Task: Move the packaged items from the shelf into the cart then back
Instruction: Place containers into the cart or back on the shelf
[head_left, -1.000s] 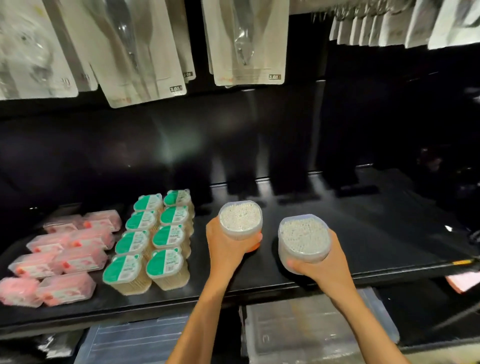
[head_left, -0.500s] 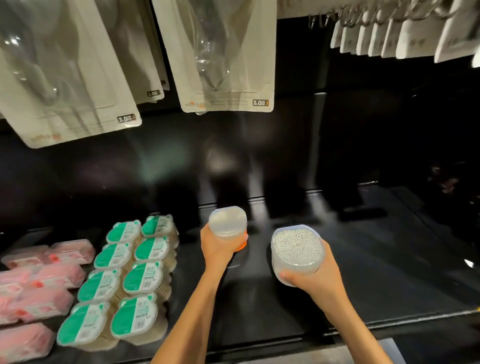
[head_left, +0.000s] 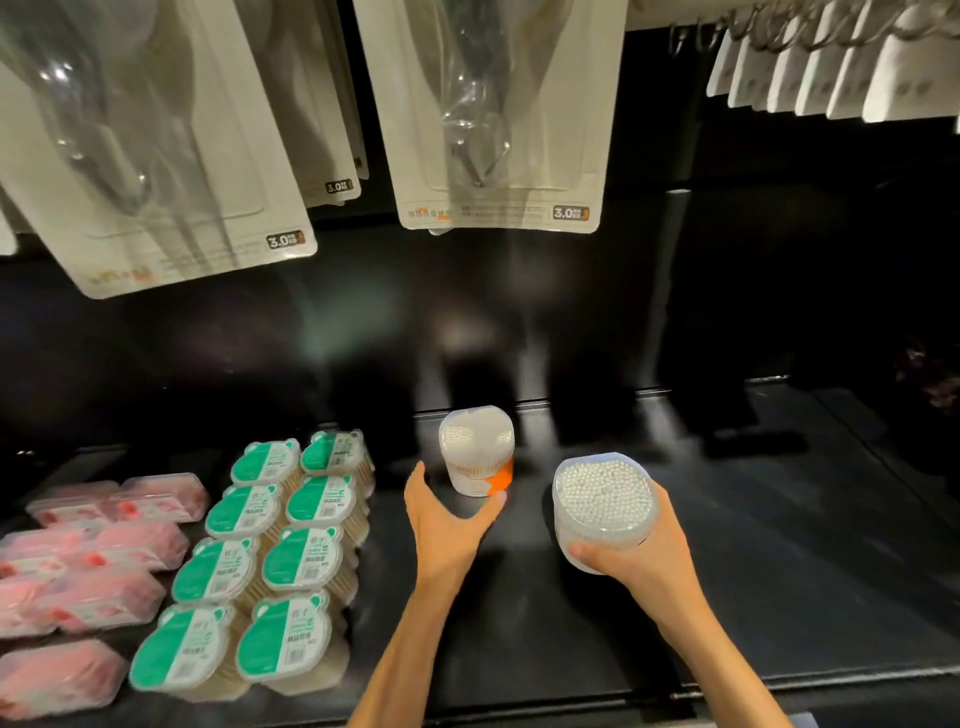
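Black shelf (head_left: 727, 597): clear round cotton-swab tub with orange label (head_left: 478, 452) stands upright; left hand (head_left: 447, 525) just beside it, fingers released. Right hand (head_left: 644, 561) grasps second clear swab tub (head_left: 602, 504).

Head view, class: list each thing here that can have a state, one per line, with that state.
Left hand: open, fingers spread, just behind the orange-banded tub.
Orange-banded tub: upright on the shelf, lid on.
Right hand: grips the second tub.
Second tub: held above the shelf, lid on.
Green-lidded boxes: closed, in two rows.
Pink packs: sealed, lying flat.
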